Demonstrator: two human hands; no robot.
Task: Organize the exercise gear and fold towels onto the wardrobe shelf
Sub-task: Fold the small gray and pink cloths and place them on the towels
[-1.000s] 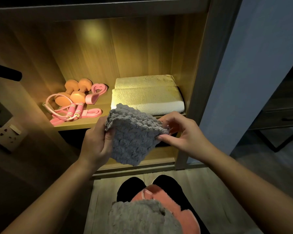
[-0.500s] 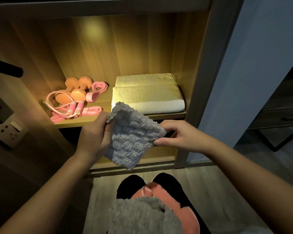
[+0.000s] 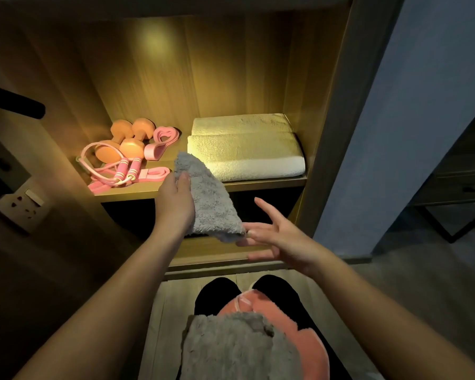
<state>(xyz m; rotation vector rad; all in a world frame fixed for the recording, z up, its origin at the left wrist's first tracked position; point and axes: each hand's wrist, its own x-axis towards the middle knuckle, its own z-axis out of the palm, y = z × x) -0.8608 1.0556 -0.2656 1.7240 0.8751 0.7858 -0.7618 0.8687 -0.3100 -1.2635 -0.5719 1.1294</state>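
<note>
Head view: lit wooden shelf (image 3: 137, 193) bears cream towels (image 3: 244, 149); left hand (image 3: 173, 201) grip holds grey towel (image 3: 209, 198), right hand (image 3: 283, 237) wide.

Dumbbells (image 3: 126, 141) left of towels (image 3: 246, 149)

Left hand (image 3: 173, 204): fingers hidden behind small grey towel (image 3: 209, 198), only thumb shows on front. Lower compartment (image 3: 126, 215) just behind left hand too dark to read. Below hand, second grey towel (image 3: 231, 349) cut by bottom edge, covers much of pink towel (image 3: 307, 335). Above hand, rear white towel (image 3: 242, 123) mostly behind front white towel (image 3: 247, 154).
</note>
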